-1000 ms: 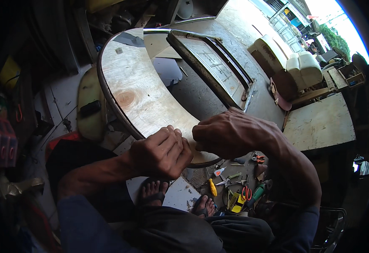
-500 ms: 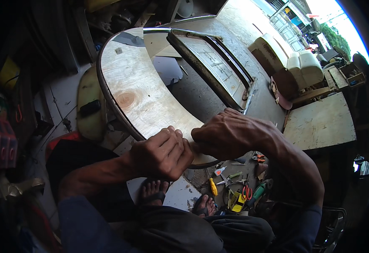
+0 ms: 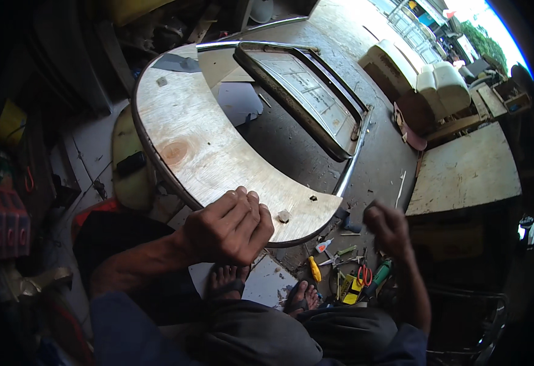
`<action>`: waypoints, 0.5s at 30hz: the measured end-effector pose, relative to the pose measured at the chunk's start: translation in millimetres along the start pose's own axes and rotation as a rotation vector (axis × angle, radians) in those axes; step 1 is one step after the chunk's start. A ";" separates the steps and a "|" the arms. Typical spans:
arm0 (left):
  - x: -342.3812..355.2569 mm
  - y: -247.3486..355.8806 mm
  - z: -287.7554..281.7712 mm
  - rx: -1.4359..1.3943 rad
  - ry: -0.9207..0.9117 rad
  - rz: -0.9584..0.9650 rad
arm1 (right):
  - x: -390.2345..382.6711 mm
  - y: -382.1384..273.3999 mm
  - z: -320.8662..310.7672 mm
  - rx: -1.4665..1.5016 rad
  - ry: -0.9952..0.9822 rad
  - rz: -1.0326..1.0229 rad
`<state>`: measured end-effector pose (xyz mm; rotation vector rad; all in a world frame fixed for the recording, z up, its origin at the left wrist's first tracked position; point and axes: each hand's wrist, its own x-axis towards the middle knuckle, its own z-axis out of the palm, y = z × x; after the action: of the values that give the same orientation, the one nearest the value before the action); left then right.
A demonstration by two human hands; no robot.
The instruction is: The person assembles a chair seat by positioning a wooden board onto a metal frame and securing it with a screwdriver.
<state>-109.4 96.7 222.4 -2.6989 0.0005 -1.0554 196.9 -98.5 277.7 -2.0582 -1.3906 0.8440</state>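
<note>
A curved plywood board point(image 3: 200, 140) with a dark rim lies across the middle, joined to a chrome tube frame. My left hand point(image 3: 230, 226) is shut on its near edge, fingers curled over it. A small block point(image 3: 284, 217) sits on the board just right of that hand, with a dark spot or hole point(image 3: 313, 198) beyond. A grey patch point(image 3: 175, 63) covers part of the far end. My right hand point(image 3: 388, 230) is off the board to its right, bent and blurred by motion; whether it holds anything I cannot tell.
Floor tools include a yellow screwdriver point(image 3: 314, 268), red-handled scissors point(image 3: 364, 274) and a green grinder point(image 3: 381, 271). A metal-rimmed panel point(image 3: 297, 97) rests beyond the board. A pale panel point(image 3: 465, 171) stands at right, cushions point(image 3: 437, 85) behind it. A red plastic case point(image 3: 2, 219) is at left.
My right hand has left the board and moved right and down, uncovering the small block and the board's right end. My left hand stays at the edge. The view has shifted slightly.
</note>
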 end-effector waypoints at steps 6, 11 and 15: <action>21.5 17.8 -6.5 -0.097 -0.089 -0.214 | -112.9 213.1 153.4 -0.405 0.016 0.284; 45.0 34.3 -12.7 -0.066 -0.179 -0.282 | -138.5 242.2 225.7 -0.386 0.089 0.466; 64.2 39.4 -5.6 -0.104 -0.102 -0.369 | -147.6 265.3 235.8 -0.182 0.428 0.247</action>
<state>-62.3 51.5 260.4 -2.9152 -0.4911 -1.0326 146.1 -311.4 -38.3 -2.4059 -1.0242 0.3407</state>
